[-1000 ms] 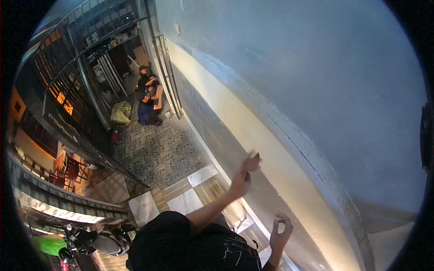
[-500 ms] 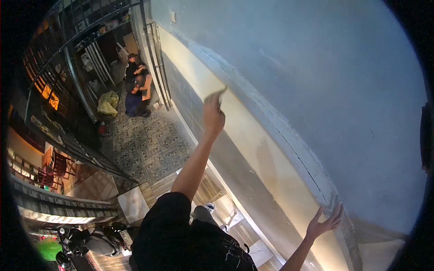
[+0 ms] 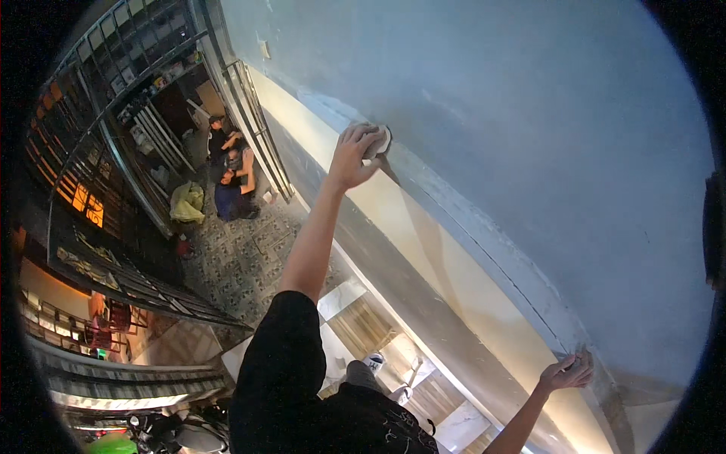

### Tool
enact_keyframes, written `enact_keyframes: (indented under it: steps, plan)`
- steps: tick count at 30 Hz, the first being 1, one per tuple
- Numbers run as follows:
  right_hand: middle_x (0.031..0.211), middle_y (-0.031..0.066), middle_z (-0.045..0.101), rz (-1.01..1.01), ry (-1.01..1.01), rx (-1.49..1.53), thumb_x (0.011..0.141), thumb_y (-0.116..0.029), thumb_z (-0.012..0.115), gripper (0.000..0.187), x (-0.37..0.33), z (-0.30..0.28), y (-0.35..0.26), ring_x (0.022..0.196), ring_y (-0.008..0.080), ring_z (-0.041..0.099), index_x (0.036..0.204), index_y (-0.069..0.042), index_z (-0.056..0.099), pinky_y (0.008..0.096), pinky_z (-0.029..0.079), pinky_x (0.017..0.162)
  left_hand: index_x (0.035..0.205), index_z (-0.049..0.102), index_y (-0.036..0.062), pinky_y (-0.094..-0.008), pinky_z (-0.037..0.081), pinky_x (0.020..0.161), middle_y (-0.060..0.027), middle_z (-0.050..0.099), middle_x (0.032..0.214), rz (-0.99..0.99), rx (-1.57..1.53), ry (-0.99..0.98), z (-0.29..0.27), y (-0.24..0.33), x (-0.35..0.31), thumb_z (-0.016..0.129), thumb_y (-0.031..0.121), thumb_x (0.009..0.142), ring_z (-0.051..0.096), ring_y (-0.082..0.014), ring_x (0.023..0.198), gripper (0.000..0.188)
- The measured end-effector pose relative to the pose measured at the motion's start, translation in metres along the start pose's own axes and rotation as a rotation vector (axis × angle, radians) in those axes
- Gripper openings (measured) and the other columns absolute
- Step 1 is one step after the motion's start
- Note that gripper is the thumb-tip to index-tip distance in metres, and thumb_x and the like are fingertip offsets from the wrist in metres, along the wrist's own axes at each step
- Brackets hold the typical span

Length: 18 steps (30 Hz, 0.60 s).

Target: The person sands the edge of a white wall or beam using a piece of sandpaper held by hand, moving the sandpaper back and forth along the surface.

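My left hand [image 3: 352, 160] is closed around a small pale pad with a dark edge [image 3: 383, 141], its exact kind unclear, held against the wall. Under it runs a whitish patched strip [image 3: 484, 231] with a thin dark crack, between the blue upper wall [image 3: 529, 136] and a cream band [image 3: 412, 223]. Lower down the same strip, at the right, my right hand [image 3: 567, 373] rests on the wall with its thumb apart from its slightly bent fingers. Nothing shows in that hand.
Two people [image 3: 234, 181] crouch at the far left by a metal gate frame [image 3: 261, 125], near a yellow-green sack [image 3: 186, 203]. Dark metal bars [image 3: 113, 174] stand along the left. A motorcycle [image 3: 181, 435] is at the lower left. Tiles [image 3: 363, 325] cover the floor below me.
My left hand has moved up from the cream band onto the whitish strip, and the pad now shows in it. My right hand's fingers have drawn closer together. The view has shifted slightly.
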State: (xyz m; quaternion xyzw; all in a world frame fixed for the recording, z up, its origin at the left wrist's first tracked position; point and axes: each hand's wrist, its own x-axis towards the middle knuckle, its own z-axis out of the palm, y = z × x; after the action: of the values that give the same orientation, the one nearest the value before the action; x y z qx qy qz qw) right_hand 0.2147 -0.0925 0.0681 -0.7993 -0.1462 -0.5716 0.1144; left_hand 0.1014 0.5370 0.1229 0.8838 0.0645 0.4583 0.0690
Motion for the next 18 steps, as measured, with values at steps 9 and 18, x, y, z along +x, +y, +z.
enact_keyframes:
  steps: [9,18]
  plan:
    - [0.107,0.0093,0.062,-0.108,0.098,-0.060,0.100,-0.036,0.031,0.038,-0.017,0.014,0.013,0.099,0.0300,0.056,0.102,-0.008,0.057,0.0437,0.033,0.088,0.118,0.058,0.0089,-0.0500,0.029,0.105,-0.0107,0.056,0.119,0.003,0.038,0.109,0.011,-0.002,-0.008,0.057,0.040,0.085,0.047,-0.0331,0.119,0.045]
    - [0.104,0.0110,0.063,-0.203,0.158,-0.104,0.100,-0.036,0.028,0.040,-0.036,0.016,0.047,0.093,0.0307,0.058,0.098,-0.007,0.056,0.0433,0.036,0.083,0.108,0.061,0.0080,-0.0506,0.030,0.102,-0.0103,0.059,0.112,0.047,0.060,0.296,0.035,-0.034,-0.011,0.037,0.061,0.088,0.052,-0.0318,0.113,0.061]
